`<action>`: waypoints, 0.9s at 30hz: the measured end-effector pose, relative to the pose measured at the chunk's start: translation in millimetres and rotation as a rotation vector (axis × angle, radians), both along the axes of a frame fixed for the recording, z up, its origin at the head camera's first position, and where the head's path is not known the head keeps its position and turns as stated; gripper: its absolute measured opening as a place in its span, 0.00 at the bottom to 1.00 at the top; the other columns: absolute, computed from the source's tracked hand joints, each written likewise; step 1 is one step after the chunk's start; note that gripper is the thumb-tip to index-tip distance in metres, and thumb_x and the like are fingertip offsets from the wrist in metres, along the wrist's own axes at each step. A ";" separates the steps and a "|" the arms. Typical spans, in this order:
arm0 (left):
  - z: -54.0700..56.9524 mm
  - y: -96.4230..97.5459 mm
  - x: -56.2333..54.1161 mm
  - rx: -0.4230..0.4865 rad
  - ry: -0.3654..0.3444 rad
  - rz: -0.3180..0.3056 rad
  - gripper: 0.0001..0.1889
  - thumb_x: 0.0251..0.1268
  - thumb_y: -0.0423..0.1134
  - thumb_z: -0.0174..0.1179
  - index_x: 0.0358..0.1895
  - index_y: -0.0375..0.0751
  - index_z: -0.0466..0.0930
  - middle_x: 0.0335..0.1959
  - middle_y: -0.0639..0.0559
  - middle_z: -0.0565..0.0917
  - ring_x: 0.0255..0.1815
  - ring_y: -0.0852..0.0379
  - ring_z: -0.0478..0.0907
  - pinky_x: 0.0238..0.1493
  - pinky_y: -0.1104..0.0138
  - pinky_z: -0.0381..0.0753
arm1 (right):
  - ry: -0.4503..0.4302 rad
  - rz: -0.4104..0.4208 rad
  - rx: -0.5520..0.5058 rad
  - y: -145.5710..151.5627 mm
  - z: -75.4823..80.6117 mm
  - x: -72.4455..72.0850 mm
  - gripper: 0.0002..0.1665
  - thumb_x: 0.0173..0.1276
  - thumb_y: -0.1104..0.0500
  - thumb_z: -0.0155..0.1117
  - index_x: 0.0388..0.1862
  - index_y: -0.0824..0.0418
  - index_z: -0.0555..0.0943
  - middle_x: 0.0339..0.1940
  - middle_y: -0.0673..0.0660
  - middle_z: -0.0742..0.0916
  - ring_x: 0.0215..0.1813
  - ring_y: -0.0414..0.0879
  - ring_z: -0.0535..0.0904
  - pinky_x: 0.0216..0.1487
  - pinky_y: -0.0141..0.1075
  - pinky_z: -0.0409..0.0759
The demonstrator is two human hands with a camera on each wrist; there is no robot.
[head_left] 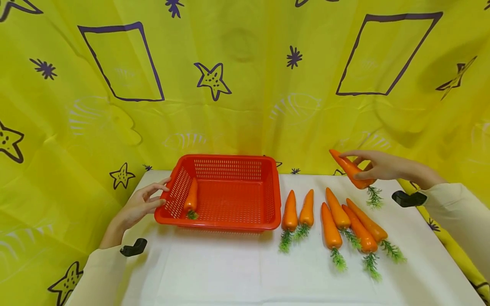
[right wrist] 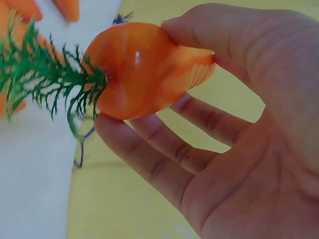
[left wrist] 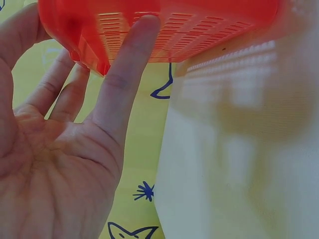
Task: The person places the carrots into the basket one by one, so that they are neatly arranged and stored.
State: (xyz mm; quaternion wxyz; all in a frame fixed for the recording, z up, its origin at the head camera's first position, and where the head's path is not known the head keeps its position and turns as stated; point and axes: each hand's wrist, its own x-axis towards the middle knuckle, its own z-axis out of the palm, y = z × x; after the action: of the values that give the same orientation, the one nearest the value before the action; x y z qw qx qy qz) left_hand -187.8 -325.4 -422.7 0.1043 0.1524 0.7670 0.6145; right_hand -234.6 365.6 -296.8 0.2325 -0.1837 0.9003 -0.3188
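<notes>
In the head view, my left hand (head_left: 139,205) is at the left end of a red plastic basket (head_left: 226,224), its fingers at the rim. The left wrist view shows the thumb of that hand (left wrist: 65,159) straight against the slotted outer wall of the basket (left wrist: 199,30), while the index fingertip is hidden behind the rim. One carrot (head_left: 192,196) lies inside along the left wall. At the right, my right hand (head_left: 377,165) holds another carrot (head_left: 350,171) above the table, tip up and green top hanging down. Thumb and fingers pinch its thick end (right wrist: 134,69).
Right of the basket, a pair of carrots (head_left: 290,212) lies on the white table (head_left: 214,272). Farther right is a cluster of several more carrots (head_left: 331,227), some close together, leafy ends toward the front. A yellow patterned curtain (head_left: 245,119) hangs behind the table.
</notes>
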 end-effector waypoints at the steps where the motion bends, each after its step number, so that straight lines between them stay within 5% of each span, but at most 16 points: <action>1: 0.0 0.0 0.0 -0.003 -0.001 0.002 0.15 0.74 0.29 0.60 0.59 0.29 0.73 0.83 0.38 0.52 0.60 0.62 0.79 0.47 0.61 0.86 | -0.004 0.006 -0.006 -5.1 1.5 -1.1 0.42 0.75 0.63 0.64 0.82 0.60 0.56 0.67 0.75 0.70 0.50 0.57 0.86 0.42 0.43 0.87; 14: -2.1 -1.8 1.2 0.001 0.012 0.000 0.14 0.74 0.29 0.59 0.59 0.29 0.73 0.83 0.39 0.53 0.60 0.64 0.79 0.47 0.62 0.86 | -0.003 0.141 -0.015 -91.7 11.4 -21.4 0.43 0.74 0.54 0.68 0.83 0.51 0.60 0.67 0.69 0.73 0.54 0.56 0.85 0.45 0.45 0.86; 27: -4.1 -2.0 -1.8 0.017 0.021 -0.015 0.15 0.75 0.29 0.58 0.59 0.28 0.72 0.83 0.38 0.52 0.58 0.61 0.82 0.49 0.62 0.86 | -0.024 0.246 -0.089 -195.4 -3.8 -53.0 0.43 0.73 0.61 0.67 0.82 0.51 0.61 0.65 0.69 0.77 0.42 0.52 0.87 0.40 0.46 0.88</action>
State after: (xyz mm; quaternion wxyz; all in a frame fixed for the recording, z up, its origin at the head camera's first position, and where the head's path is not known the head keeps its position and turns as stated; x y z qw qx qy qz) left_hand -189.6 -327.4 -426.8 0.0993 0.1655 0.7615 0.6187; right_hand -287.6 170.1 -300.6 0.2723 -0.2990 0.8531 -0.3296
